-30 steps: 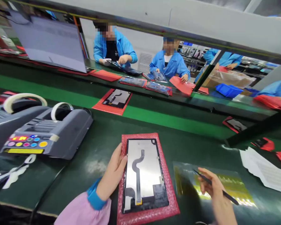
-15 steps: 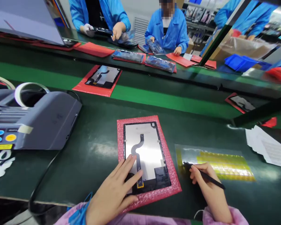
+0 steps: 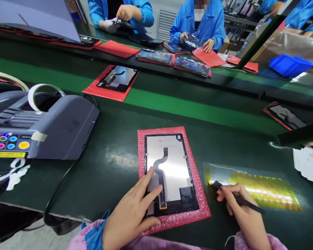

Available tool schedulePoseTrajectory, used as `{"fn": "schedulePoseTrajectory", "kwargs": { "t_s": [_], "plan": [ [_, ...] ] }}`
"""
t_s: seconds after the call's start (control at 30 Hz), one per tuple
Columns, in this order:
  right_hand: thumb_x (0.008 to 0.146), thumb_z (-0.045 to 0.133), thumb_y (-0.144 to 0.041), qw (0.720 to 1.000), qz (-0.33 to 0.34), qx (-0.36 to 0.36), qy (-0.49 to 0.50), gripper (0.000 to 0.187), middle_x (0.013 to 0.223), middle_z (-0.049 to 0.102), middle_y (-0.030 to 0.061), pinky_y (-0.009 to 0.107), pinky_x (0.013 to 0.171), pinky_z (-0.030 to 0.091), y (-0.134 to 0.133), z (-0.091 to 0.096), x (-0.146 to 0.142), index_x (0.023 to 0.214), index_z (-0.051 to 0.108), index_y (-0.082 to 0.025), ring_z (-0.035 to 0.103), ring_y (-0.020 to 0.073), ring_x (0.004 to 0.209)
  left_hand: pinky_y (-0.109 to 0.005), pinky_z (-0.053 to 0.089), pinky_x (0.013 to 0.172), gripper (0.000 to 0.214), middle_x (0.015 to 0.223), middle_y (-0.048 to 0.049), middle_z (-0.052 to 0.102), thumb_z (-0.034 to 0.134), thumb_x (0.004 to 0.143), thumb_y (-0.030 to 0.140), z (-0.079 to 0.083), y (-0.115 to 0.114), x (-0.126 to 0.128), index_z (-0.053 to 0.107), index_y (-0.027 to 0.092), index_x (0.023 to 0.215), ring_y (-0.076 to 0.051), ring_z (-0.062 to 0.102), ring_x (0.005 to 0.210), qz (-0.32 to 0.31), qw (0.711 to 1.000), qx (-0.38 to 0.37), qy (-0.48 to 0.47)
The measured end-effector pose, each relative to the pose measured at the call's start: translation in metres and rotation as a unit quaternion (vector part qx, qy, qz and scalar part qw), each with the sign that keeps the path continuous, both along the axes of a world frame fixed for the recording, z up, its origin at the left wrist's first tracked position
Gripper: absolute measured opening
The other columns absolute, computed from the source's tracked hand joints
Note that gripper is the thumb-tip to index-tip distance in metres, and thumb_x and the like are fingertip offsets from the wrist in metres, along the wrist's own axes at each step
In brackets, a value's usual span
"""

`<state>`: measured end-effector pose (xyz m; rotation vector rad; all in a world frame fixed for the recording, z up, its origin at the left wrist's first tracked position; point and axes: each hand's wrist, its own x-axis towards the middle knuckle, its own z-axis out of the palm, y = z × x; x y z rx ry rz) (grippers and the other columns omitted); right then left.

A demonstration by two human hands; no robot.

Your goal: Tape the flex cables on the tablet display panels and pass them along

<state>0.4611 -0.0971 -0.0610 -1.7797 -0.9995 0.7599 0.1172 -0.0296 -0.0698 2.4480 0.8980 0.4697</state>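
Observation:
A tablet screen panel [image 3: 176, 170] lies back side up on a pink bubble-wrap sleeve [image 3: 198, 180], with a grey flex cable [image 3: 160, 170] curving down its middle. My left hand [image 3: 133, 211] rests with fingers spread over the panel's lower left side, fingertips by the cable. In my right hand [image 3: 241, 203] is a pair of black tweezers [image 3: 246, 201], held like a pen. Its tip meets the left end of a clear sheet [image 3: 224, 170] bearing yellow film strips [image 3: 266, 191]. Whether a strip is caught in the tip, I cannot tell.
At left stands a grey tape dispenser [image 3: 65, 128] with its cable. Another panel [image 3: 118, 79] on a red sleeve lies farther back. White papers [image 3: 309, 166] are at right. Across the bench, co-workers in blue jackets [image 3: 198, 24] handle bagged parts.
The view has shifted, so bench items appear farther right. My left hand stays on the panel, its fingers slightly changed. The tweezers remain at the sheet's left end. Co-workers' hands have moved.

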Motion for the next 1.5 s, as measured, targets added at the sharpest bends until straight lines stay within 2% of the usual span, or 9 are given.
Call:
{"fn": "schedulePoseTrajectory", "kwargs": {
  "t_s": [0.1,0.23,0.4,0.6,0.7,0.83,0.97,1.2,1.5],
  "plan": [
    [0.084,0.075,-0.053,0.999,0.002,0.032,0.028,0.036,0.065,0.071,0.0048,0.023,0.039,0.046,-0.005,-0.003,0.002,0.072,0.064,-0.02,0.049,0.0093,0.038,-0.055,0.046,0.111,0.076,0.171,-0.0182,0.008,0.069,0.094,0.039,0.003,0.001,0.002,0.027,0.028,0.156,-0.04,0.032,0.149,0.007,1.0,-0.015,-0.009],
    [0.087,0.075,-0.041,0.992,-0.007,0.084,0.093,0.029,0.066,0.07,0.0044,0.019,0.039,0.043,-0.012,-0.007,-0.01,0.073,0.063,-0.02,0.057,0.0111,0.044,-0.055,0.042,0.115,0.076,0.162,-0.0164,0.037,0.067,0.095,0.046,0.008,0.004,0.003,0.026,0.028,0.156,-0.035,0.034,0.15,0.005,0.998,-0.037,-0.055],
    [0.091,0.072,-0.037,0.973,0.063,0.092,0.2,0.022,0.066,0.069,0.0014,0.015,0.036,0.041,-0.017,-0.003,-0.057,0.077,0.062,-0.023,0.06,0.0112,0.046,-0.048,0.041,0.118,0.061,0.155,-0.0128,0.05,0.063,0.098,0.033,0.015,0.0,-0.002,0.034,0.025,0.151,-0.028,0.037,0.149,0.001,0.995,-0.074,-0.067],
    [0.092,0.072,-0.038,0.961,0.124,0.043,0.243,0.024,0.067,0.069,-0.0009,0.015,0.037,0.04,-0.018,0.007,-0.108,0.077,0.061,-0.023,0.058,0.0085,0.043,-0.055,0.029,0.123,0.055,0.138,-0.0051,0.067,0.063,0.096,0.018,0.017,-0.001,-0.001,0.042,0.023,0.146,-0.028,0.039,0.148,-0.056,0.997,-0.045,-0.032],
    [0.095,0.069,-0.038,0.972,0.095,0.038,0.212,0.024,0.068,0.069,-0.0017,0.014,0.039,0.04,-0.019,0.005,-0.116,0.077,0.06,-0.023,0.058,0.0069,0.043,-0.056,0.031,0.122,0.054,0.135,-0.005,0.069,0.065,0.095,0.017,0.017,0.0,0.002,0.044,0.02,0.144,-0.029,0.042,0.146,-0.065,0.997,-0.027,-0.019],
    [0.095,0.068,-0.034,0.975,0.12,0.039,0.181,0.021,0.068,0.071,-0.0014,0.016,0.039,0.044,-0.021,0.002,-0.121,0.078,0.061,-0.023,0.057,0.0075,0.041,-0.054,0.031,0.123,0.052,0.135,-0.0046,0.069,0.064,0.096,0.019,0.016,0.001,0.003,0.045,0.02,0.145,-0.028,0.042,0.146,-0.069,0.997,-0.021,-0.018],
    [0.094,0.068,-0.037,0.984,0.068,0.016,0.166,0.024,0.067,0.069,-0.0016,0.017,0.038,0.042,-0.023,0.003,-0.128,0.077,0.06,-0.023,0.056,0.0082,0.043,-0.054,0.031,0.123,0.051,0.136,-0.004,0.069,0.065,0.097,0.02,0.014,0.0,0.005,0.046,0.019,0.145,-0.028,0.042,0.146,-0.073,0.997,-0.022,-0.017],
    [0.097,0.063,-0.028,0.975,0.183,0.009,0.128,0.016,0.07,0.073,0.0001,0.019,0.04,0.047,-0.021,-0.003,-0.115,0.082,0.062,-0.023,0.059,0.0097,0.043,-0.052,0.029,0.124,0.049,0.134,-0.0035,0.07,0.06,0.099,0.021,0.014,0.0,0.004,0.047,0.021,0.146,-0.025,0.041,0.147,-0.063,0.997,-0.022,-0.041],
    [0.095,0.065,-0.029,0.98,0.179,0.004,0.087,0.016,0.072,0.072,-0.0003,0.02,0.042,0.052,-0.016,-0.004,-0.113,0.081,0.063,-0.023,0.062,0.0104,0.044,-0.051,0.026,0.125,0.043,0.135,-0.0039,0.069,0.061,0.1,0.022,0.014,0.001,0.004,0.052,0.018,0.141,-0.026,0.042,0.146,-0.072,0.997,0.0,-0.015]
  ]
}}
